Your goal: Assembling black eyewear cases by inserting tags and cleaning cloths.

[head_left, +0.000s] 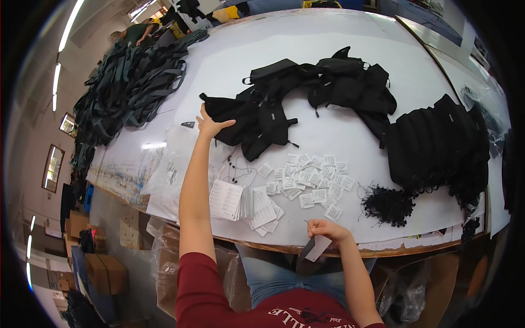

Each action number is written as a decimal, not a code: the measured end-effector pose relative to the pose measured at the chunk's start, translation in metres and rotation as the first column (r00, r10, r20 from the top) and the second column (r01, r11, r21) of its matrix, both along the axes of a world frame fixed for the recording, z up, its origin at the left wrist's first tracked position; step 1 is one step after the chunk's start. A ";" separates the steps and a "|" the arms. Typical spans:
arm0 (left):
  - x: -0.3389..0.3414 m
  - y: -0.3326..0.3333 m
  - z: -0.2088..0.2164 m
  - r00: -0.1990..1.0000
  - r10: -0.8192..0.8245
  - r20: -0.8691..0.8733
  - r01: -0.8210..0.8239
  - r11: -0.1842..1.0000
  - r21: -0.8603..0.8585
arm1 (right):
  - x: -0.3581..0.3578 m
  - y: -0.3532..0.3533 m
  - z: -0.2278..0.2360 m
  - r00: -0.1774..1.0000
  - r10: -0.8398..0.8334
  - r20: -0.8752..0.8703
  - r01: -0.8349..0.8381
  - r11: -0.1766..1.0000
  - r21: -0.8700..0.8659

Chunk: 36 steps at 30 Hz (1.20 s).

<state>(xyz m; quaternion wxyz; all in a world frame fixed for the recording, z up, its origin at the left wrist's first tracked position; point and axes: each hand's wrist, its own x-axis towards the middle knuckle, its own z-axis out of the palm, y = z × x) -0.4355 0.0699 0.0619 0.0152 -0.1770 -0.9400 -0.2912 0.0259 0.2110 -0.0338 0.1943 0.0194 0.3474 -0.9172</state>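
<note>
My left hand (210, 124) is stretched far forward, thumb and fingers spread, at the left edge of a heap of black fabric bags (268, 117). Its fingertips meet or overlap the nearest bag; a firm grip is not visible. Close to my body, my right hand (332, 232) pinches a hang tag (318, 249), with a white card face and a dark grey part hanging beside it over the table edge. Small white printed labels (314, 177) lie scattered between my hands. Near my left forearm are a stack of white cards (226, 200) and thin black cords (240, 174).
A row of black bags (432, 145) stands on the right of the white table (219, 60), with a bundle of black cords (385, 206) before it. Dark straps (128, 87) are piled far left, a person (136, 34) behind them. Clear plastic (172, 158) lies left; cardboard boxes (106, 272) stand below.
</note>
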 end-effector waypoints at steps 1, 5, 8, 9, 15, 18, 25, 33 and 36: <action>-0.010 0.009 -0.011 0.988 0.016 0.152 -0.028 0.997 0.073 | -0.001 0.000 -0.001 0.999 -0.010 0.046 0.012 0.999 -0.034; -0.026 0.017 -0.056 0.992 -0.126 0.013 0.115 0.938 0.327 | -0.008 0.008 0.005 0.994 0.071 0.084 -0.063 0.994 -0.094; -0.010 0.036 -0.072 0.972 -0.094 0.214 0.084 0.995 0.057 | -0.003 0.008 -0.001 0.994 0.036 0.104 -0.023 0.992 -0.121; -0.007 0.036 -0.074 0.974 -0.086 0.210 0.075 0.995 0.058 | -0.004 0.008 -0.001 0.994 0.045 0.100 -0.033 0.992 -0.119; 0.030 0.040 -0.073 0.974 -0.168 0.154 0.139 0.973 0.187 | -0.007 0.006 -0.001 0.999 0.002 0.052 0.002 0.997 -0.078; 0.049 0.042 -0.061 0.970 -0.100 0.222 0.092 0.995 0.047 | -0.012 0.005 0.002 0.998 0.033 0.056 -0.031 0.999 -0.031; 0.148 0.105 -0.031 0.966 -0.225 0.127 0.257 0.783 -0.567 | -0.008 0.009 0.001 0.998 -0.063 0.015 0.063 0.998 0.009; 0.134 0.063 -0.026 0.946 -0.287 -0.150 0.222 0.912 -0.344 | -0.012 0.001 0.002 0.999 -0.032 -0.015 0.031 0.999 -0.026; 0.167 0.060 -0.006 0.885 -0.426 -0.188 0.370 0.889 -0.270 | -0.007 0.002 -0.009 0.995 -0.080 0.052 0.082 0.996 -0.033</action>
